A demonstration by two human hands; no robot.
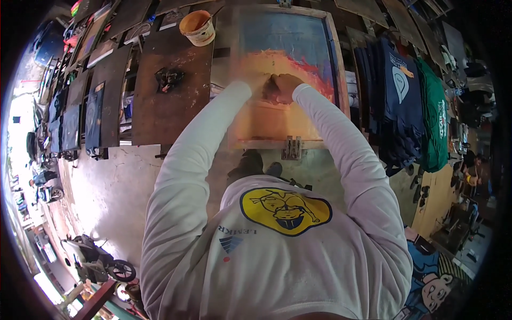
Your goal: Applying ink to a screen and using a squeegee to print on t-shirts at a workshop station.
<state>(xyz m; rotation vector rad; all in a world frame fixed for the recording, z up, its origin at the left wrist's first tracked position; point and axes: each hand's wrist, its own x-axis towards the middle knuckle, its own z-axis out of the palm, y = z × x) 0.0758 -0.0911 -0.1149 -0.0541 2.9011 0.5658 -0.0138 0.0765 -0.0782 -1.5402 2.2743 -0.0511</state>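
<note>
A wooden-framed printing screen (288, 40) lies in front of me, blue-grey at its far part and smeared yellow, orange and red nearer me. My right hand (288, 87) is over the middle of the screen, its fingers curled closed. Just beside it is my left hand (260, 88), smeared and blending into the orange colour, so its fingers do not show clearly. Between and below the hands is a dark patch; whether they grip a tool there is hidden. A metal hinge clamp (292, 148) sits at the frame's near edge.
Left of the screen is a brown board (165, 114) with a crumpled black item (169, 79) on it. A paint-stained bucket (198, 29) stands at its far end. Navy shirts (396, 90) and green shirts (433, 114) lie to the right. A motorbike (98, 261) is at lower left.
</note>
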